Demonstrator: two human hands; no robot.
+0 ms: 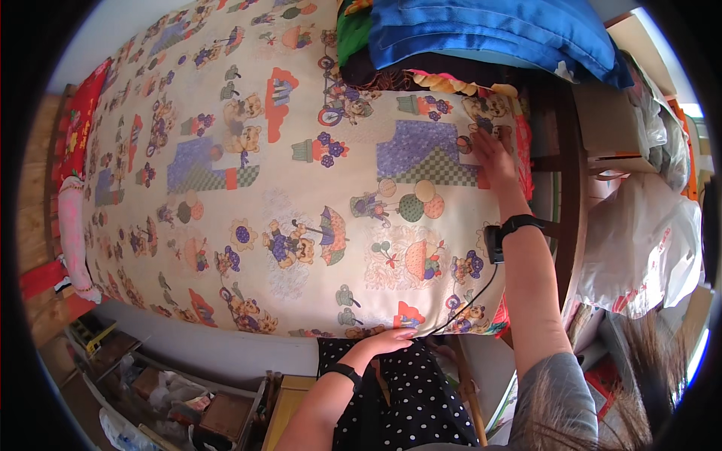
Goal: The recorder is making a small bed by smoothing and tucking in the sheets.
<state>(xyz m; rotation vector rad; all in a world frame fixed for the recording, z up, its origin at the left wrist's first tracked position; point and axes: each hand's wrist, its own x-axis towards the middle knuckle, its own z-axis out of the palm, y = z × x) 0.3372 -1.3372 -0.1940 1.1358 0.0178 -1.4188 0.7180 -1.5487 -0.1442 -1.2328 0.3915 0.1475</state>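
Observation:
A cream bedsheet [316, 191] printed with teddy bears, umbrellas and flower pots covers the mattress before me. Laid palm down near the bed's right end, my right hand [495, 158] touches the sheet with its fingers extended and somewhat apart. A black strap with a small device [494, 244] circles my right wrist, and a thin black cable [471, 304] runs from it toward the left hand. My left hand [389, 341] rests at the near edge of the sheet, close to my body; whether its fingers grip the cloth is not clear. A dark band [345, 375] is around that wrist.
Blue satin bedding [485, 34] is piled at the far right. A dark wooden bed frame [571, 186] borders the right end, with white plastic bags [637, 248] beyond. Red cloth [82, 129] and a pink roll [73, 237] lie leftward. Below stands a cluttered container [256, 406].

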